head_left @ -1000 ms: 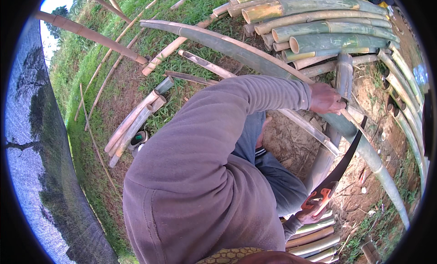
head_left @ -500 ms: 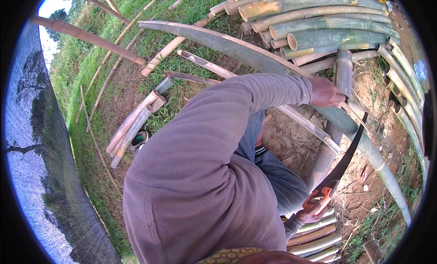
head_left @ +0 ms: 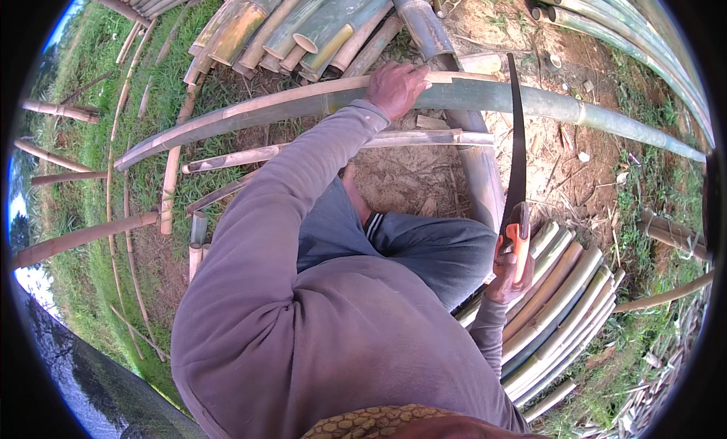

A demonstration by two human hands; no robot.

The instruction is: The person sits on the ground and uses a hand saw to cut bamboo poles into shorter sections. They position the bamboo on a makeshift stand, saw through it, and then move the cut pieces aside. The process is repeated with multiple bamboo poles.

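Observation:
A long green bamboo pole (head_left: pixel 530 103) lies crosswise ahead of me, over a thicker bamboo log (head_left: pixel 482 174). A pale, narrow bamboo strip (head_left: pixel 288 99) runs along its far edge. My left hand (head_left: pixel 397 89) is closed over the strip near its right end, against the pole. In my right hand (head_left: pixel 509 278) is a handsaw (head_left: pixel 516 162) with a long dark blade and an orange handle, its tip pointing away from me. The blade passes across the pole in the picture; whether it touches cannot be told.
Cut bamboo lengths (head_left: pixel 556 310) are stacked beside my right leg. A pile of thick bamboo sections (head_left: pixel 303 30) lies at the far side, and long poles (head_left: pixel 613 37) at the far right. A split bamboo piece (head_left: pixel 424 138) lies between me and the pole. Grass (head_left: pixel 83 174) grows at left.
My view has turned, so the pole now runs more nearly level. The saw blade points more directly away. My left hand still grips the strip at the pole.

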